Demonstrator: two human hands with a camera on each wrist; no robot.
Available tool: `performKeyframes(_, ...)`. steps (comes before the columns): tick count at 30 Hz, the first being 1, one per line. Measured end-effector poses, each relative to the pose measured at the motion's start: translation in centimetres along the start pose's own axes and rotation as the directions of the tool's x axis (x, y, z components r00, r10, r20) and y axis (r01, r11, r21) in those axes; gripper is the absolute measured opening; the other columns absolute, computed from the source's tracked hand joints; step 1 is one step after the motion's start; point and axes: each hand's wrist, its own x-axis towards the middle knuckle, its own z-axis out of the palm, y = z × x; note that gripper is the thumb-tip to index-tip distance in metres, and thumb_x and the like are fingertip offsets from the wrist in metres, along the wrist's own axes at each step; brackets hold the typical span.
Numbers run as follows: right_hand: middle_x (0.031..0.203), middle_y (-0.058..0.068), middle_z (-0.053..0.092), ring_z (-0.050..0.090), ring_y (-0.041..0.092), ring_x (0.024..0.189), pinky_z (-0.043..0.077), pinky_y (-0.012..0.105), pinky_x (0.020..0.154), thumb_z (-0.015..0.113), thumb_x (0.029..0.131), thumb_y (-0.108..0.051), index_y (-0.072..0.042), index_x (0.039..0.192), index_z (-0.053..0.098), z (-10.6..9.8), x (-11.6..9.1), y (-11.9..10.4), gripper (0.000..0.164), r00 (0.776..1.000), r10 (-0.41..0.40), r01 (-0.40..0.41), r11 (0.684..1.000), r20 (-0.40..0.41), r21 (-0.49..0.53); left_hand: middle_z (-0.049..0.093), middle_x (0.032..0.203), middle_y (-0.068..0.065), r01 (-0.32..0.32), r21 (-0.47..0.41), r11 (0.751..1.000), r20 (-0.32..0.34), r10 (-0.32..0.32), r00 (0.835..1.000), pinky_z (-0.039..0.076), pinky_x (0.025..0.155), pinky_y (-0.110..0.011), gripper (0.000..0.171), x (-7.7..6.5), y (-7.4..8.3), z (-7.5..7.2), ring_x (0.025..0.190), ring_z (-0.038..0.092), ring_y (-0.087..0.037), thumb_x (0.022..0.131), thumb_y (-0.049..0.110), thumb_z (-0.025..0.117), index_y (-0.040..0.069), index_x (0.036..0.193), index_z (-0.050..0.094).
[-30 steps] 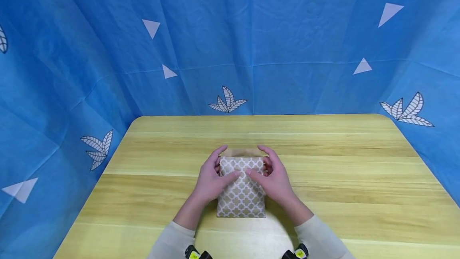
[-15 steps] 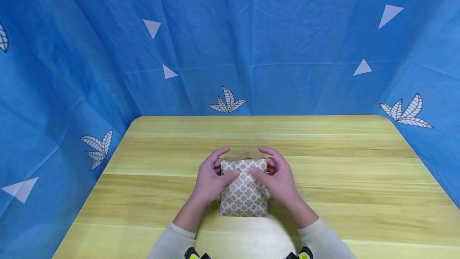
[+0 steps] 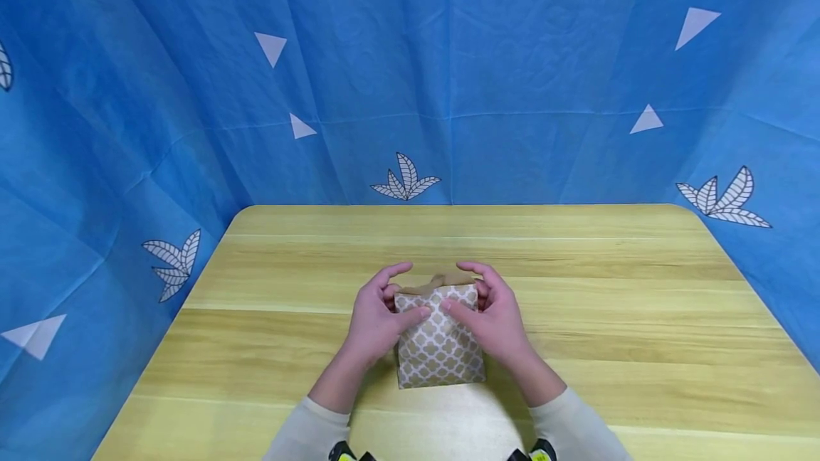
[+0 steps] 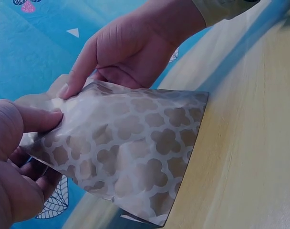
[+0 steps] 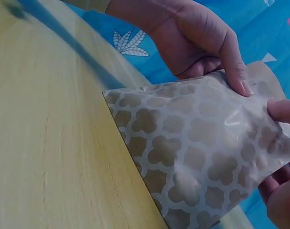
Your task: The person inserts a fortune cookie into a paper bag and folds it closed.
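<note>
Bag [image 3: 438, 351]: tan with a white lattice pattern, held near the middle of the table [image 3: 640, 319], between the two hands. Its mouth faces away from the person; a plain brown strip stands up there, its edge uneven. In the head view the bag sits slightly askew. Both wrist views show its bottom edge down at the table surface and its front puckered and glossy.

Left hand [image 3: 376, 315]: fingers closed to a pinch on the bag's left side near the mouth, thumb flat on the front, other fingers at the side and behind. Index finger extended past the mouth.

Right hand [image 3: 495, 315]: matching pinch on the right side, thumb on the front, index finger likewise extended. The thumb tips point towards each other, a short gap between them.

Light sleeves [image 3: 310, 432] cover both forearms. Behind the table: a blue curtain [image 3: 525, 55] printed with white triangles and leaves.
</note>
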Motion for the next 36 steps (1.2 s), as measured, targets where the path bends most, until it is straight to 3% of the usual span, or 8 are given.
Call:
performKeyframes(6,0.072,0.011,0.064,0.054,0.014,0.055,0.048,0.025,0.049,0.082,0.081,-0.001,-0.012,0.131,0.059,0.00,0.00,0.03,0.056,0.999,-0.023,0.022,0.999,-0.038,-0.044,0.068,0.083,-0.008,-0.005,-0.008,1.000,0.057,0.005,0.998,0.050,0.060,-0.026,0.066,-0.08,0.00,0.01,0.069,0.058,-0.018,0.080,0.000,0.081,0.014,0.140,0.055)
performKeyframes(9,0.070,0.009,0.062,0.052,0.012,0.053,0.047,0.024,0.047,0.083,0.079,0.000,-0.010,0.128,0.061,0.03,-0.04,0.03,0.055,0.998,-0.029,0.027,0.999,-0.053,-0.037,0.070,0.085,-0.010,-0.011,0.018,1.000,0.088,0.009,0.996,0.052,0.058,-0.028,0.067,-0.09,-0.10,0.05,0.067,0.061,-0.019,0.082,0.002,0.080,0.014,0.142,0.052)
performKeyframes(16,0.059,-0.002,0.028,0.028,0.008,0.049,0.028,0.018,0.045,0.087,0.075,-0.002,-0.014,0.121,0.066,0.08,0.04,0.21,0.052,0.993,-0.032,0.023,0.997,-0.110,-0.075,0.062,0.069,-0.006,-0.010,0.090,0.996,0.049,0.006,0.999,0.043,0.047,-0.024,0.068,-0.18,0.01,0.33,0.053,0.048,-0.013,0.079,0.006,0.084,0.018,0.140,0.055)
performKeyframes(20,0.058,0.002,0.045,0.041,0.009,0.049,0.037,0.020,0.044,0.084,0.078,-0.001,-0.012,0.126,0.063,0.01,-0.01,0.22,0.054,0.998,0.010,-0.012,1.000,-0.067,-0.028,0.070,0.078,-0.008,0.006,0.045,0.999,0.033,-0.007,0.999,0.053,0.054,-0.029,0.066,-0.17,-0.02,0.48,0.060,0.062,-0.018,0.078,0.001,0.084,0.015,0.138,0.057)
performKeyframes(24,0.072,0.013,0.066,0.061,0.019,0.058,0.052,0.028,0.049,0.080,0.083,-0.003,-0.009,0.133,0.056,-0.09,-0.10,0.24,0.056,0.998,0.059,-0.059,0.998,0.000,0.024,0.074,0.091,-0.012,0.014,-0.007,1.000,0.028,-0.014,0.999,0.058,0.064,-0.037,0.064,-0.13,-0.20,0.53,0.073,0.071,-0.026,0.078,-0.002,0.083,0.010,0.136,0.058)
performKeyframes(29,0.069,0.015,0.066,0.066,0.025,0.059,0.056,0.035,0.052,0.081,0.083,-0.002,-0.011,0.133,0.057,-0.11,-0.14,0.24,0.056,0.997,0.083,-0.084,0.996,0.003,0.036,0.074,0.090,-0.012,0.025,-0.006,1.000,0.032,-0.025,0.999,0.059,0.065,-0.038,0.065,-0.10,-0.27,0.62,0.073,0.071,-0.027,0.080,-0.003,0.081,0.011,0.138,0.056)
performKeyframes(33,0.054,0.003,0.043,0.045,0.011,0.045,0.042,0.023,0.041,0.085,0.078,-0.004,-0.016,0.126,0.065,-0.05,-0.09,0.24,0.054,0.995,0.071,-0.073,0.997,-0.065,-0.023,0.073,0.086,-0.011,0.020,0.008,1.000,0.055,-0.021,0.998,0.058,0.061,-0.035,0.067,-0.15,-0.21,0.64,0.069,0.069,-0.024,0.083,-0.002,0.079,0.012,0.142,0.052)
performKeyframes(36,0.055,-0.002,0.028,0.027,0.008,0.045,0.027,0.019,0.040,0.088,0.075,-0.005,-0.019,0.122,0.068,0.00,-0.05,0.30,0.052,0.992,0.053,-0.060,0.996,-0.110,-0.059,0.063,0.071,-0.005,0.003,0.070,0.998,0.070,-0.007,0.998,0.051,0.052,-0.028,0.070,-0.24,-0.27,0.57,0.055,0.057,-0.016,0.083,0.004,0.081,0.016,0.144,0.050)
